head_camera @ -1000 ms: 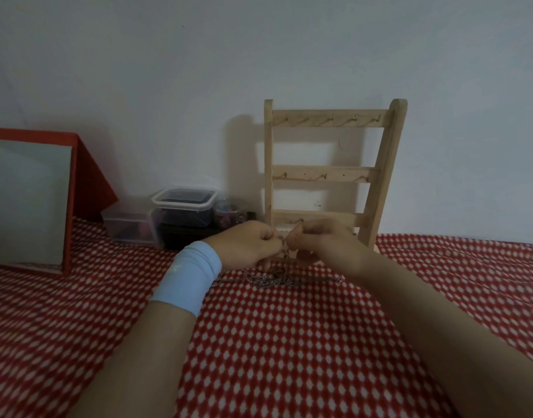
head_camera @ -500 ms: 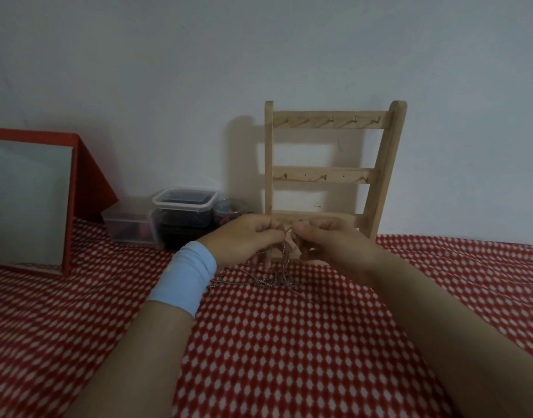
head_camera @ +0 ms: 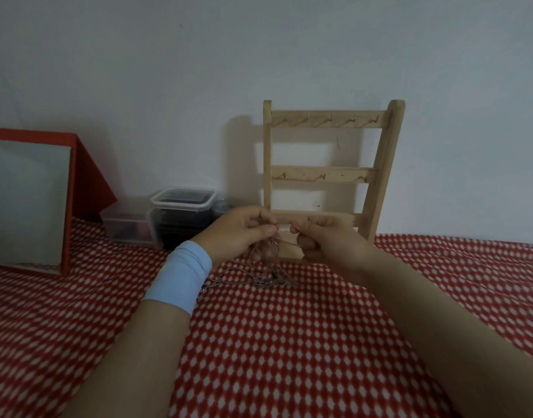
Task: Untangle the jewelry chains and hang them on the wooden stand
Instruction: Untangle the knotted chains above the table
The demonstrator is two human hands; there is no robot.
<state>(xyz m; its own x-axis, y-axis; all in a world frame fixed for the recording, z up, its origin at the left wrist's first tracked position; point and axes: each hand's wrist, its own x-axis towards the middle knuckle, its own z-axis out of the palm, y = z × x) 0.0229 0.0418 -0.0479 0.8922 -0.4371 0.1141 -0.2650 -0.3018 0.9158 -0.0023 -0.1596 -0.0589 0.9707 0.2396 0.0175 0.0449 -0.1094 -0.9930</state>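
Two hands, left [head_camera: 239,233] and right [head_camera: 330,241], pinch-tight on chains [head_camera: 266,278], tangle just below them

Red cloth [head_camera: 289,357] with white diamonds, pale wooden stand [head_camera: 383,164], light-blue wristband [head_camera: 180,276], red-framed mirror [head_camera: 30,200].

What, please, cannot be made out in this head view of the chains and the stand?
Head view:
- chains: too fine and blurred to count; pinch points hidden by the left hand and right hand.
- wooden stand: bottom rail and base partly behind both hands.
- plastic tubs: contents too dark.
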